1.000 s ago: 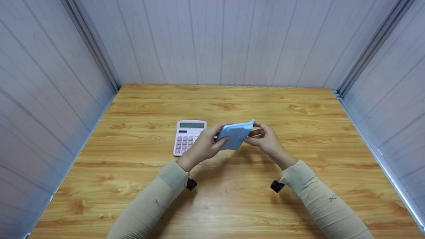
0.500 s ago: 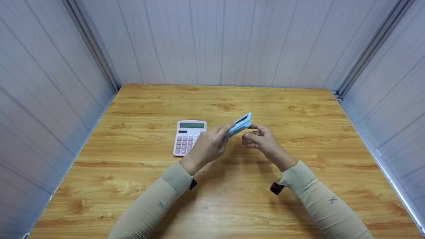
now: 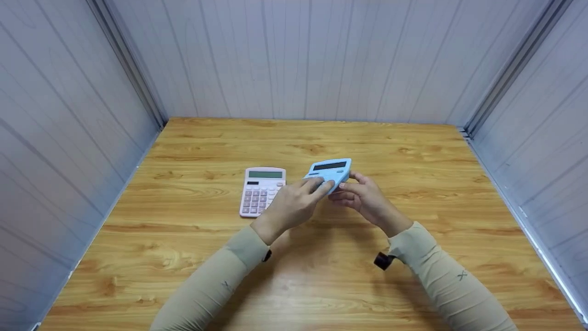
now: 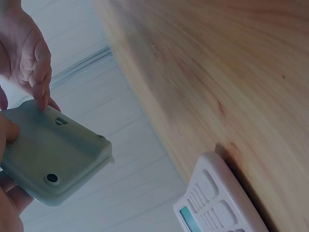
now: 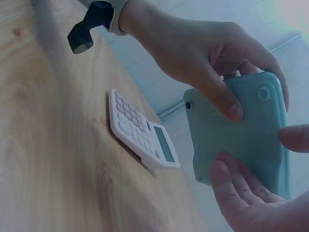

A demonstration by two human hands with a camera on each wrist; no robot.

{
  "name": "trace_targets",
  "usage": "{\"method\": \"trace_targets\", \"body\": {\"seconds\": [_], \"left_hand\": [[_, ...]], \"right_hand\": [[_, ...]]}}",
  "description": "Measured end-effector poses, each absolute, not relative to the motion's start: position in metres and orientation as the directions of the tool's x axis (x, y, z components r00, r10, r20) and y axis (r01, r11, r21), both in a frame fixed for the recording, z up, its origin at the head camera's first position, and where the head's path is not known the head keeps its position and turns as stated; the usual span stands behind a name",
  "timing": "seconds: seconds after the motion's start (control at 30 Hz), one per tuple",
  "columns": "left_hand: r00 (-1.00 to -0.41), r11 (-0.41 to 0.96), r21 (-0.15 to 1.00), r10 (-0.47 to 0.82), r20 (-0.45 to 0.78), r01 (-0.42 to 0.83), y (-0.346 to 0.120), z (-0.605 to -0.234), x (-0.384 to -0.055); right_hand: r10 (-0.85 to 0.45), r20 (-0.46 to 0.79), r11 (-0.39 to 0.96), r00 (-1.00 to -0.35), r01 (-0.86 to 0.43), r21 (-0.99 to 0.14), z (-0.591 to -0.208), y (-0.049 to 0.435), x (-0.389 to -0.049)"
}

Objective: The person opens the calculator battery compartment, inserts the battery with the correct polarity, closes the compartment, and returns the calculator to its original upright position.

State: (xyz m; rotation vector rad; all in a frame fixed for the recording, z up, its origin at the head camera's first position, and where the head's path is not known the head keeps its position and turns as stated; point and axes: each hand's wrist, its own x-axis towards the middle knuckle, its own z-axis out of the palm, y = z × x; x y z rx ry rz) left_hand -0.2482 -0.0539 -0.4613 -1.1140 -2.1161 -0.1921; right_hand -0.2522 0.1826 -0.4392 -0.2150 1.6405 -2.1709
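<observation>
In the head view my left hand (image 3: 294,200) grips a light blue calculator (image 3: 331,172) above the table. Its display side faces up, tilted, with the dark screen at the far end and left fingers lying across the keys. The left thumb presses the plain back, as the right wrist view shows. My right hand (image 3: 367,200) is at the calculator's right side, fingers extended and touching its back and edge. The blue calculator's back (image 4: 63,150) shows round feet in the left wrist view. A pink-and-white calculator (image 3: 262,191) lies on the table, partly covered by the left hand.
The wood-grain table (image 3: 193,257) is enclosed by pale panel walls (image 3: 285,59) at the back and both sides. A small black wrist device (image 3: 383,260) hangs under the right sleeve. Shadows of both arms fall on the tabletop.
The left hand has turned the blue calculator from back showing, through edge-on, to display side up. The right fingers have come back against it. The pink calculator stays put.
</observation>
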Motion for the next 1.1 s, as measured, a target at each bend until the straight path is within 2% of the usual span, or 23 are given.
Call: {"method": "trace_targets", "body": {"seconds": [0.2,0.47,0.67,0.9,1.1], "left_hand": [[-0.310,0.600,-0.298,0.701,0.642,0.742,-0.054,-0.461,-0.247],[-0.213,0.558,-0.507,0.783,0.585,0.657,-0.055,-0.464,-0.248],[-0.189,0.537,-0.579,0.811,0.553,0.613,-0.053,-0.468,-0.245],[-0.224,0.542,-0.535,0.807,0.546,0.648,-0.053,-0.471,-0.243],[-0.354,0.599,-0.342,0.748,0.561,0.724,-0.054,-0.468,-0.244]], "right_hand": [[-0.410,-0.117,-0.245,-0.905,0.233,-0.941,-0.439,0.188,-0.254],[-0.393,-0.143,-0.231,-0.908,0.248,-0.941,-0.443,0.192,-0.259],[-0.358,-0.182,-0.223,-0.916,0.273,-0.936,-0.447,0.191,-0.260],[-0.324,-0.205,-0.218,-0.924,0.284,-0.934,-0.449,0.191,-0.262],[-0.282,-0.206,-0.192,-0.937,0.266,-0.945,-0.451,0.195,-0.264]]}}
